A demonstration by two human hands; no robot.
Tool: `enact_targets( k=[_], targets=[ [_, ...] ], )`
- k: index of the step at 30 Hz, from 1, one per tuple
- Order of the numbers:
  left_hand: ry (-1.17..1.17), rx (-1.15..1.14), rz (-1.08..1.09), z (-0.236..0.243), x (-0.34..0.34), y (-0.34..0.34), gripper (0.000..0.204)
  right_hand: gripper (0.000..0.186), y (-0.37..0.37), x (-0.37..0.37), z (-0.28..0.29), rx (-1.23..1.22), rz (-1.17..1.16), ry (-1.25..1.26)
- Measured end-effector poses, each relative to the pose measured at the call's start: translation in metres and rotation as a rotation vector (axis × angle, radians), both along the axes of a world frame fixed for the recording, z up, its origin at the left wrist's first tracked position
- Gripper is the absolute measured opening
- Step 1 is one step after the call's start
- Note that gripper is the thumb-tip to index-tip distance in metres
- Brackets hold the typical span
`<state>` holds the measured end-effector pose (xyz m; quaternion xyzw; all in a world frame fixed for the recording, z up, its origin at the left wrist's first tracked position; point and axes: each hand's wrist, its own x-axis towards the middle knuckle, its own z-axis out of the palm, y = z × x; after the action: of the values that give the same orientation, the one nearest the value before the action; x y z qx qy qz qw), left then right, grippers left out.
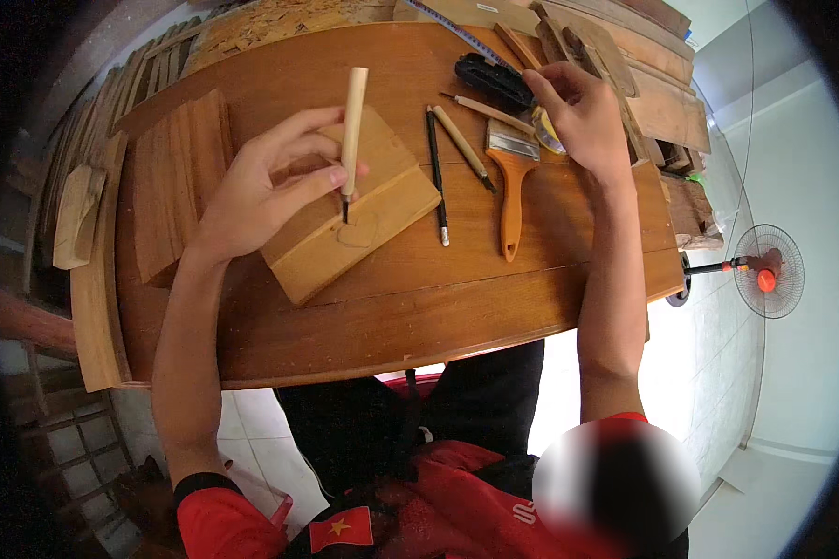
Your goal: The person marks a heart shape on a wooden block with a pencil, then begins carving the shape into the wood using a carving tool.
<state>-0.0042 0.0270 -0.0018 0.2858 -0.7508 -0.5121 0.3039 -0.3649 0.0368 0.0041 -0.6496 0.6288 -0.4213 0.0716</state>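
Note:
My left hand [275, 177] grips a wood-handled carving chisel [353, 121] and holds it upright. The chisel's thin dark tip comes down on a wooden block [345, 219] with a stepped face, beside a small outline drawn on it. My right hand [583, 116] is raised at the far right of the table with its fingers curled together. Just beyond those fingertips lies a narrow wooden strip [516, 45]; whether they pinch it or something smaller is unclear. Left of this hand sits a black oblong tool [494, 82]. A roll of yellow tape [548, 132] is partly hidden behind the hand.
Between my hands lie a black pencil [436, 177], a second chisel [464, 147], another slim wood-handled tool [492, 113] and an orange-handled brush [511, 186]. A blue measuring strip [461, 33] is at the back. Boards [182, 182] flank the left; stacked planks [657, 84] the right. A fan [766, 272] stands beyond.

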Motion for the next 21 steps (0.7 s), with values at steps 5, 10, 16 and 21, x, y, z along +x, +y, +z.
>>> enact_targets(
  k=[5,10,16,21],
  targets=[
    [0.04,0.092,-0.061,-0.002,-0.002,-0.004,0.041,0.039,0.014,-0.02,0.015,0.022,-0.188,0.167],
    [0.06,0.032,-0.083,-0.006,0.0,-0.009,0.029,0.057,0.088,-0.026,0.027,0.281,-0.453,0.402],
    [0.042,-0.203,-0.184,-0.015,0.003,-0.013,0.026,0.047,0.141,-0.029,-0.008,0.358,-0.533,0.541],
    [0.076,-0.262,-0.11,-0.014,-0.005,-0.006,0.024,0.043,0.149,-0.058,-0.02,0.388,-0.392,0.493]
  ],
)
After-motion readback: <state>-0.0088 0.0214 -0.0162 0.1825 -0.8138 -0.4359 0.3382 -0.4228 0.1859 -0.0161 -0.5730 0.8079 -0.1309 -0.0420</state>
